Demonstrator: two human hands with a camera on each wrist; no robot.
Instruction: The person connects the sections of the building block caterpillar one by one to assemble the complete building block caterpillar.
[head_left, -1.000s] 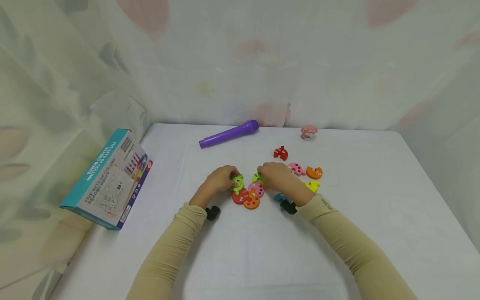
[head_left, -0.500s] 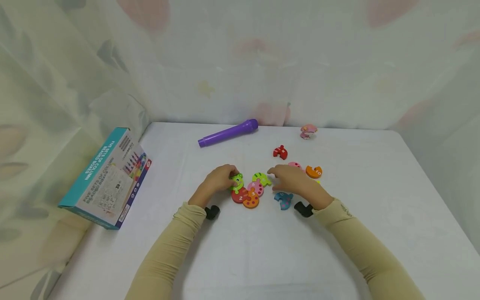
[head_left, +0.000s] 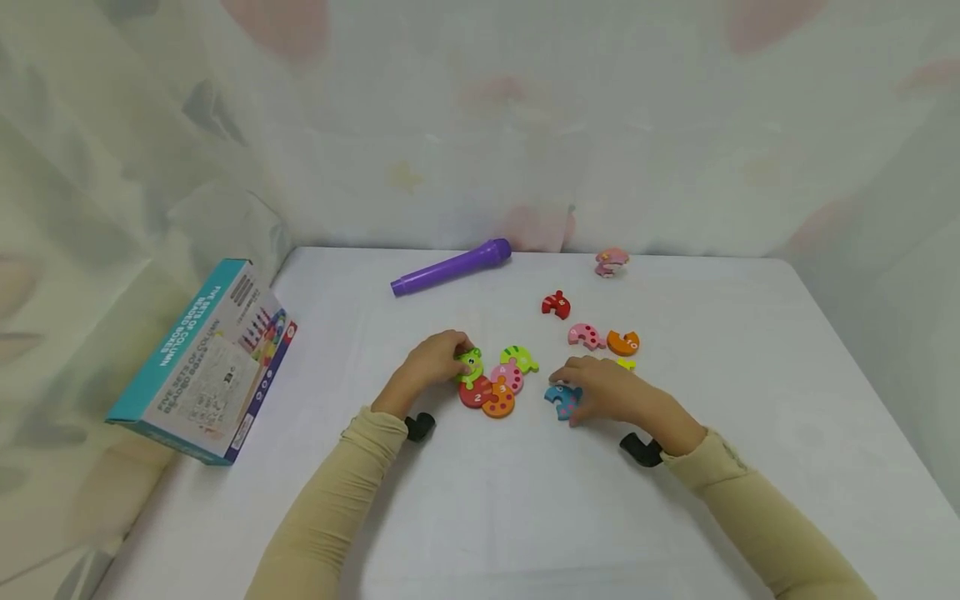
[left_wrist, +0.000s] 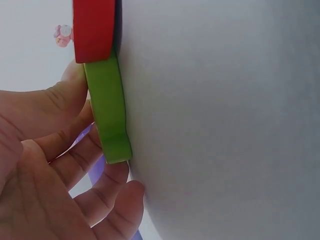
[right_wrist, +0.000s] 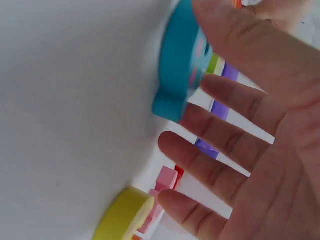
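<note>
My left hand pinches the green puzzle piece with a face, its thumb on top in the left wrist view. That piece joins a red piece numbered 2, then an orange one numbered 3, a pink one and a striped green one, in a curved row. To its right, my right hand reaches around the blue puzzle piece. Its fingers are spread and fairly straight in the right wrist view, thumb overlapping the blue edge.
Loose red, pink, orange and yellow pieces lie beyond the right hand. At the back are a purple toy microphone and a small pink figure. A box leans at the left edge.
My right hand has let go of the striped green piece and moved right and nearer, to the blue piece. My left hand still holds the green face piece.
</note>
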